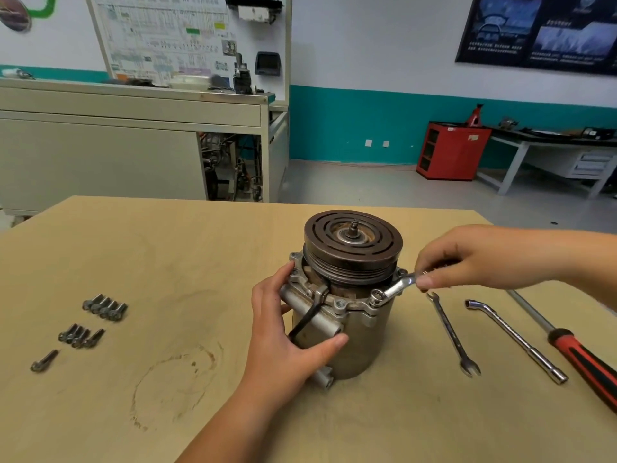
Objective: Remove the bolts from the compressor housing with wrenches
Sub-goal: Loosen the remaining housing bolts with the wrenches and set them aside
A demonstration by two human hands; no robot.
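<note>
Standing upright on a wooden table, a compressor housing sits between two hands. To its left, the left hand grips its side, thumb across the front. To its right, the right hand pinches a ring wrench whose ring sits on a flange bolt. Loose bolts lie well left of the housing; a spare wrench, socket wrench and screwdriver lie right.

Loose bolts lie left of the compressor, wrenches right.
</note>
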